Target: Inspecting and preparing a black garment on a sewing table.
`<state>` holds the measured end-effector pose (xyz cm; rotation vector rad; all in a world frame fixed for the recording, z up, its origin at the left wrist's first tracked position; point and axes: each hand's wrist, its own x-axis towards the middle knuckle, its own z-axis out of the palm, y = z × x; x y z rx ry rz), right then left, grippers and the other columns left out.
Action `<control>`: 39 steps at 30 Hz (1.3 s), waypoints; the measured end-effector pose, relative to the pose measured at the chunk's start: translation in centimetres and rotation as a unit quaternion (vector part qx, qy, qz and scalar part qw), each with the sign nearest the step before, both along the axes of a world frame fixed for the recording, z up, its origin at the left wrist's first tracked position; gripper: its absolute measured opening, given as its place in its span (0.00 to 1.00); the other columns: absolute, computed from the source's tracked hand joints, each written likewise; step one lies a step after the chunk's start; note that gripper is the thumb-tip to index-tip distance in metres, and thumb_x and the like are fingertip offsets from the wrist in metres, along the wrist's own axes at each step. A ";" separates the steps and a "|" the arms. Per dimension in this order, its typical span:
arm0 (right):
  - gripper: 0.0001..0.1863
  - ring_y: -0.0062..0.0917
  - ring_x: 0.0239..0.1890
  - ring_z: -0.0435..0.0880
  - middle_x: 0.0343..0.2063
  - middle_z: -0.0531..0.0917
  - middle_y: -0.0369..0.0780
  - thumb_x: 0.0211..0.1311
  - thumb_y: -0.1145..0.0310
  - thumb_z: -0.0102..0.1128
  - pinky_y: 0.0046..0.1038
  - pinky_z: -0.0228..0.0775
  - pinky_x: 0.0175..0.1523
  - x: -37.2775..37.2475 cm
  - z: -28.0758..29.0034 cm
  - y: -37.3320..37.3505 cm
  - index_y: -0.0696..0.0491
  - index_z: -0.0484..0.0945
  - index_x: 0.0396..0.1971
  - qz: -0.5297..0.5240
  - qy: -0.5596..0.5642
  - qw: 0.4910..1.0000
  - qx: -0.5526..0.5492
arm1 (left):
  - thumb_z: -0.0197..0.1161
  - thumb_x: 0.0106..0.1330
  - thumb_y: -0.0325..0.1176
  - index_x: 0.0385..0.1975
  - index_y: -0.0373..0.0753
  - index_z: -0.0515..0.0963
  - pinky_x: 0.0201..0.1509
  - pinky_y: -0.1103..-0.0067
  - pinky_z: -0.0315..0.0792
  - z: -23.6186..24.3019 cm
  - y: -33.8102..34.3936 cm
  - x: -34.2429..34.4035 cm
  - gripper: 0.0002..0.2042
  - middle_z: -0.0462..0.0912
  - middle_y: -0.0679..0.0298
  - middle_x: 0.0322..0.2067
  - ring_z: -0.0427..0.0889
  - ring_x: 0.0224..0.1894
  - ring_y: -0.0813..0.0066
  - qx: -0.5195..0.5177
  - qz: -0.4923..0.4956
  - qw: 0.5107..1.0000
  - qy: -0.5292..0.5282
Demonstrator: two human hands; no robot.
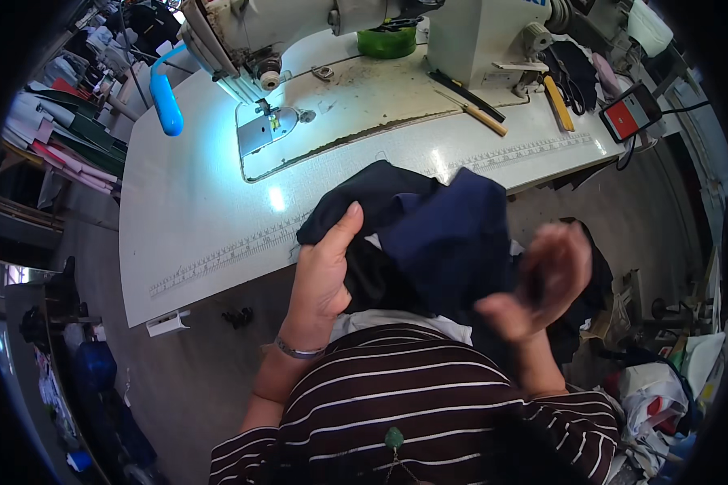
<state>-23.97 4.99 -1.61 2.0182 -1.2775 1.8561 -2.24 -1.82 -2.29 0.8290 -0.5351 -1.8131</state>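
Note:
My left hand grips a piece of dark navy and black fabric, thumb on top, at the front edge of the white sewing table. My right hand, blurred by motion, is just right of the bundle with thumb and fingers apart and curved. A white patch shows among the folds, and part of the fabric hangs below the tabletop. Beyond it stands a sewing machine with a lit needle plate.
A green container, yellow-handled awl, black tool, yellow cutter and black-and-red control box sit on the table. A blue lamp hangs at left. Cloth heaps lie at lower right; fabric stacks are at upper left.

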 end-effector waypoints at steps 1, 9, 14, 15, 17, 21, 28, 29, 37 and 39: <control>0.45 0.23 0.25 0.73 0.36 0.73 0.40 0.29 0.52 0.78 0.18 0.64 0.33 2.0 0.8 0.4 0.56 0.67 0.50 -0.047 0.147 0.987 -0.055 | 0.52 0.66 0.29 0.48 0.31 0.72 0.50 0.74 0.74 0.3 0.1 -0.3 0.13 0.78 0.56 0.44 0.79 0.45 0.67 0.000 -0.011 1.000 -0.006; 0.19 0.28 0.23 0.76 0.27 0.80 0.40 0.35 0.82 0.58 0.23 0.61 0.26 2.6 -0.6 -2.1 0.58 0.78 0.34 0.002 0.181 0.983 0.030 | 0.52 0.66 0.28 0.46 0.32 0.73 0.50 0.77 0.73 1.3 1.4 -0.3 0.12 0.78 0.58 0.44 0.78 0.45 0.72 -0.099 -0.002 0.991 -0.088; 0.04 0.23 0.17 0.65 0.18 0.73 0.35 0.47 0.78 0.57 0.22 0.55 0.24 2.2 0.6 -1.3 0.59 0.75 0.26 0.111 0.044 0.976 0.182 | 0.58 0.62 0.27 0.48 0.33 0.67 0.47 0.82 0.69 1.4 1.3 -0.1 0.15 0.76 0.63 0.41 0.75 0.44 0.78 -0.252 0.048 0.939 -0.231; 0.04 0.18 0.18 0.62 0.17 0.69 0.32 0.54 0.74 0.54 0.21 0.52 0.24 2.2 1.0 -1.1 0.58 0.72 0.24 0.153 -0.076 0.941 0.293 | 0.61 0.61 0.29 0.50 0.33 0.64 0.46 0.84 0.68 1.4 0.9 0.0 0.19 0.74 0.65 0.41 0.72 0.44 0.81 -0.302 0.090 0.908 -0.278; 0.16 0.08 0.22 0.54 0.17 0.61 0.26 0.66 0.66 0.46 0.17 0.46 0.24 2.2 1.8 -1.4 0.56 0.66 0.19 0.208 -0.221 0.860 0.411 | 0.66 0.56 0.30 0.53 0.34 0.58 0.52 0.76 0.67 1.6 0.1 0.9 0.29 0.67 0.59 0.50 0.69 0.51 0.72 -0.411 0.179 0.796 -0.406; 0.15 0.08 0.21 0.53 0.17 0.60 0.25 0.66 0.67 0.48 0.16 0.45 0.24 1.9 2.1 -2.2 0.55 0.67 0.19 0.342 -0.250 0.775 0.469 | 0.70 0.50 0.31 0.59 0.34 0.57 0.56 0.74 0.63 4.8 1.4 0.3 0.37 0.68 0.55 0.54 0.70 0.51 0.67 -0.526 -0.046 0.746 -0.406; 0.17 0.07 0.23 0.59 0.17 0.65 0.25 0.66 0.65 0.49 0.14 0.53 0.27 0.4 2.3 -3.1 0.58 0.68 0.18 0.353 -0.239 0.761 0.489 | 0.62 0.58 0.24 0.53 0.31 0.65 0.38 0.90 0.69 3.4 1.7 -1.2 0.23 0.80 0.67 0.30 0.74 0.32 0.89 -0.265 -0.280 0.886 -0.258; 0.15 0.07 0.24 0.60 0.18 0.66 0.25 0.65 0.65 0.50 0.14 0.54 0.27 0.1 2.6 -3.1 0.57 0.68 0.20 0.350 -0.221 0.762 0.498 | 0.62 0.57 0.23 0.52 0.30 0.65 0.38 0.90 0.69 3.0 1.7 -1.5 0.22 0.80 0.67 0.30 0.75 0.32 0.89 -0.244 -0.282 0.901 -0.223; 0.08 0.11 0.22 0.70 0.16 0.73 0.34 0.52 0.73 0.63 0.16 0.62 0.27 0.7 3.1 -2.5 0.59 0.74 0.29 0.026 0.024 0.957 0.288 | 0.64 0.55 0.21 0.42 0.31 0.71 0.38 0.90 0.72 1.1 1.8 -2.8 0.14 0.80 0.63 0.32 0.78 0.34 0.85 -0.149 -0.185 0.963 -0.123; 0.11 0.14 0.18 0.71 0.17 0.74 0.35 0.49 0.73 0.66 0.17 0.63 0.25 1.6 2.8 -0.9 0.59 0.73 0.30 0.091 -0.007 0.952 0.291 | 0.64 0.55 0.20 0.41 0.31 0.72 0.38 0.90 0.72 0.0 2.0 -3.0 0.14 0.80 0.64 0.31 0.78 0.34 0.85 -0.210 -0.131 0.958 -0.145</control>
